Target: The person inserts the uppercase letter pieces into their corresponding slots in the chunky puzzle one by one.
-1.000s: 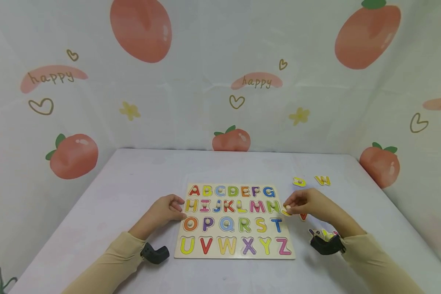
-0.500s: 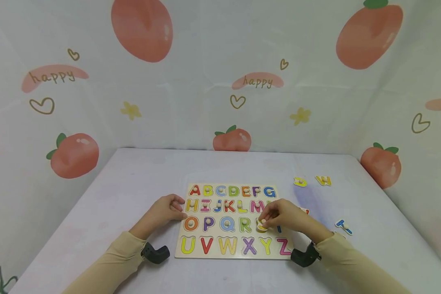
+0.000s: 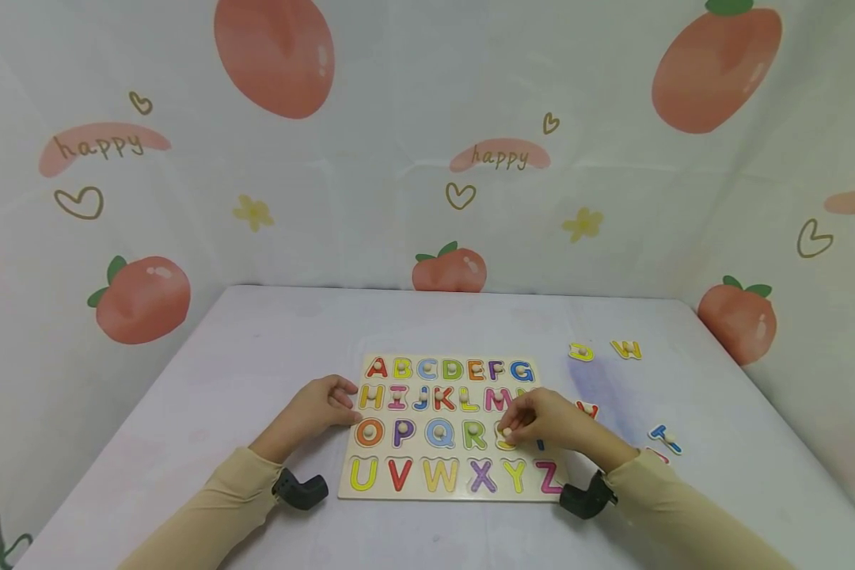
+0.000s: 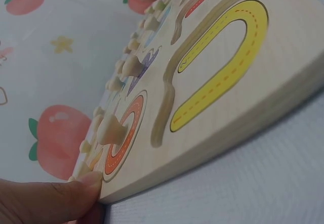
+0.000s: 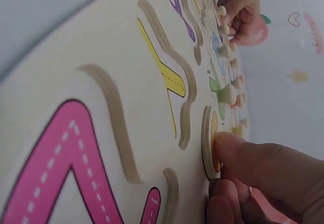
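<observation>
A wooden alphabet puzzle board point(image 3: 459, 455) lies on the table. My left hand point(image 3: 322, 407) holds its left edge, the thumb point(image 4: 76, 193) lying on the rim beside the orange O point(image 4: 124, 138). My right hand point(image 3: 547, 421) pinches the yellow letter S piece point(image 5: 214, 140) by its knob, over the S slot in the third row. In the right wrist view part of the piece's wooden side shows at the board's surface. The fingers hide much of it. The T slot point(image 3: 539, 445) is mostly covered by that hand.
Loose letter pieces lie right of the board: a blue T point(image 3: 665, 439), a yellow W point(image 3: 626, 349), a yellow letter point(image 3: 581, 351) and a red one point(image 3: 587, 409) partly behind the right hand. Knobbed letters fill the upper rows; the bottom-row slots, such as U point(image 3: 363, 475), hold none.
My right hand has brought the yellow S piece leftward from beside the board to the S slot, where it now sits lower. The left hand has stayed at the board's edge.
</observation>
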`<state>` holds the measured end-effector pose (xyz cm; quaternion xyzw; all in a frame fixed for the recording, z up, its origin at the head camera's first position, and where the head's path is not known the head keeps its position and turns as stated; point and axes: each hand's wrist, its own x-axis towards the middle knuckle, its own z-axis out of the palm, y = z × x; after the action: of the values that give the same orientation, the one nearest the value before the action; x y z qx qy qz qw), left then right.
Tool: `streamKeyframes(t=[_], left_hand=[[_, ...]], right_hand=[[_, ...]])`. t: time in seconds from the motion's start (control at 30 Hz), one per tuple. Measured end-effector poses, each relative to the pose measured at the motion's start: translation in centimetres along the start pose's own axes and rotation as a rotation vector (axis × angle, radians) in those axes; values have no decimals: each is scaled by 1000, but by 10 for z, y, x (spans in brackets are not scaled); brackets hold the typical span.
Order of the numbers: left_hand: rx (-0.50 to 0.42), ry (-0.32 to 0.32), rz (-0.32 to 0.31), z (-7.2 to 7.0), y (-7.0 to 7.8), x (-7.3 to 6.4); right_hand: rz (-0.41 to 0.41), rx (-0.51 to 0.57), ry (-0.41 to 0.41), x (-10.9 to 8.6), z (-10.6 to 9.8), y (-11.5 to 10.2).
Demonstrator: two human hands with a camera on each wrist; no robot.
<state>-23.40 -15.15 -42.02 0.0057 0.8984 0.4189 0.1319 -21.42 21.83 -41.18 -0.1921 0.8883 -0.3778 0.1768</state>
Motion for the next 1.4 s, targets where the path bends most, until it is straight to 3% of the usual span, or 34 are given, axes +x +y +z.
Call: streamKeyframes(t=[0.27,0.67,0.83,1.0,1.4], left_hand=[[2,3,0,-1,1,0],[-12,1,2,0,-1,0],[-19,1,4,1,-2,0],[-7,2,9,-1,1,-1],[2,0,15,-2,4,-4]], right_hand=[[41,-22,4,2,2,-3],[32,13,-3,-3,-3,-4],[37,84,35,-16,-28,0],[97,79,144,-33,-60,10],[133,67,318,-65,-106,56]])
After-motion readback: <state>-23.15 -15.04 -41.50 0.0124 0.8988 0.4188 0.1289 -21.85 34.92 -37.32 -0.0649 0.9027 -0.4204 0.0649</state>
